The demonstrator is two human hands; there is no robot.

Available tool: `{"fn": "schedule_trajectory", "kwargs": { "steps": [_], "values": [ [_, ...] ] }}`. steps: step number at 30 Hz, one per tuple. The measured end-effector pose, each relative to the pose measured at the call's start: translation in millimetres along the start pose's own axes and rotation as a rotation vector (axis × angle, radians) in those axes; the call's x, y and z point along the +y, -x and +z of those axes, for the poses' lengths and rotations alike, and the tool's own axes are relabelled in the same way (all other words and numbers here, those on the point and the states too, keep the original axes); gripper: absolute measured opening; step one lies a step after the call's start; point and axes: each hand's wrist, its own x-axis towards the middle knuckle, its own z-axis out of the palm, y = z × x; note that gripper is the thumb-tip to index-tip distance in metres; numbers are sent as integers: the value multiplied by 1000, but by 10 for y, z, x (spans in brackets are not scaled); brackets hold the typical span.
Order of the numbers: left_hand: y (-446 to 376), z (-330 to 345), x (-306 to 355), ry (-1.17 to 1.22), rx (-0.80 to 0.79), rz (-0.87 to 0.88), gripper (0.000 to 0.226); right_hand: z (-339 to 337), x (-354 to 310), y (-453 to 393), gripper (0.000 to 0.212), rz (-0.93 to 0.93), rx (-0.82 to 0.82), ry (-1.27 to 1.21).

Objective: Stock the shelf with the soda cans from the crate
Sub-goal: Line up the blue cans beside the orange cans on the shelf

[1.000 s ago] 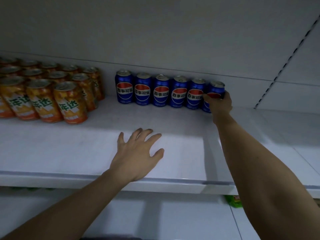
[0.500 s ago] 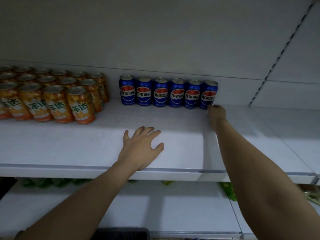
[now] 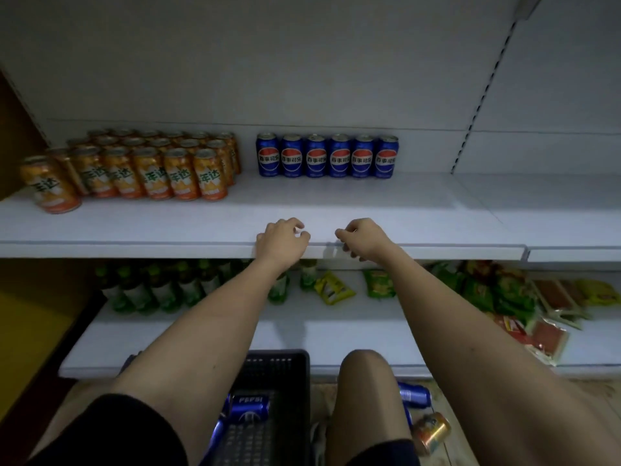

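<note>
Right, both hands are at the front lip of the shelf (image 3: 134,230) in the middle of the frame: the left hand (image 3: 280,242) and the right hand (image 3: 361,238) hang with fingers loosely curled, grasping nothing. Six blue cans (image 3: 327,156) stand upright in a touching row against the back wall, labels facing out, presumably so the front space stays free for more rows. At upper left, the orange cans (image 3: 134,168) are packed several rows deep. Down at the bottom of the frame sits the dark crate (image 3: 285,361) with a blue can (image 3: 250,406) lying inside; more cans lie on the floor (image 3: 447,391) at lower right. My guess: empty hands mean a reach down for the next can.
</note>
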Motion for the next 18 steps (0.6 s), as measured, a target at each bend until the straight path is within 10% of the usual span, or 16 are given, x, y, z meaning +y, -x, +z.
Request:
{"fn": "schedule_trajectory", "kwargs": {
  "steps": [4,18],
  "values": [
    [540,-141,-306,349,66,-12,18,230,-93,367,25,-57,-33,-8],
    [2194,190,-2199,416,-86,-534,10,2225,-14,1118,29,-33,-423,70]
  ]
}}
